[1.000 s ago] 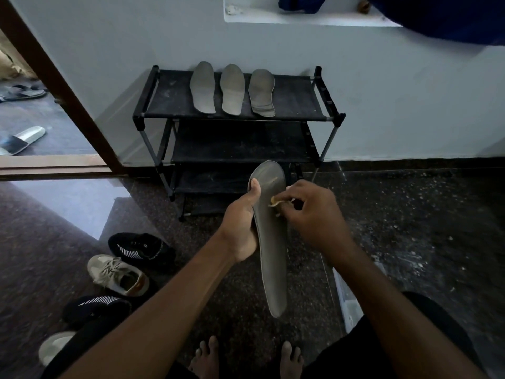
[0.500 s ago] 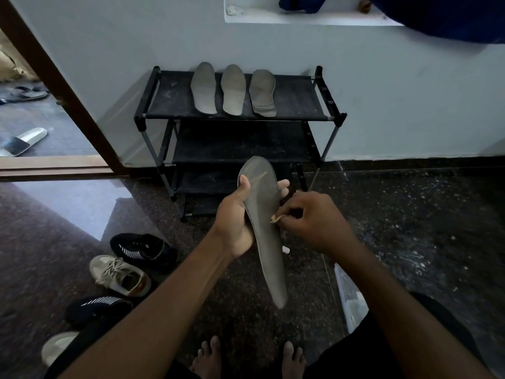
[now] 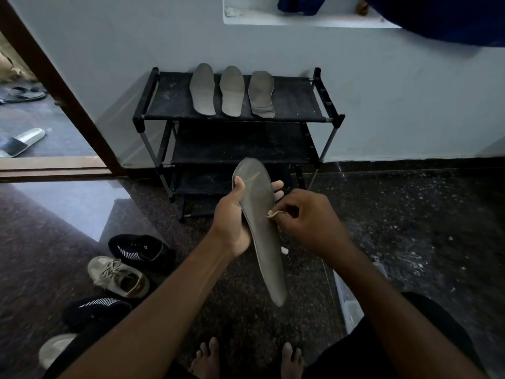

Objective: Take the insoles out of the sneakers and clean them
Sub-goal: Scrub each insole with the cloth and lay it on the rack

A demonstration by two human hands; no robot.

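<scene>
The held insole (image 3: 266, 255) is in the air in front of the person, above the floor (image 3: 410, 228) and between the two hands. Its long axis runs from the broad toe end, pointed up and away toward the shoe rack (image 3: 295, 105), down to the narrow heel end near the person's bare feet.

The left hand (image 3: 232, 217) grips the insole's upper half from the left edge. The thumb lies on the face and the fingertips show past the right edge. The right hand (image 3: 311, 222) is curled at the right edge, near mid-length, and pinches a small pale wad (image 3: 273, 214) against the insole. Judged from this, wiping is in progress, and the next stroke would run along the long axis toward the free heel end, which is unsupported.

Count:
- Insoles: four. One is held, and three (image 3: 232, 91) lie side by side on the rack's top shelf, toes toward the wall edge.
- Sneakers (image 3: 120, 277): four on the floor at the left, two black and two pale, one of them cut off by the frame.
- Rack: one.
</scene>
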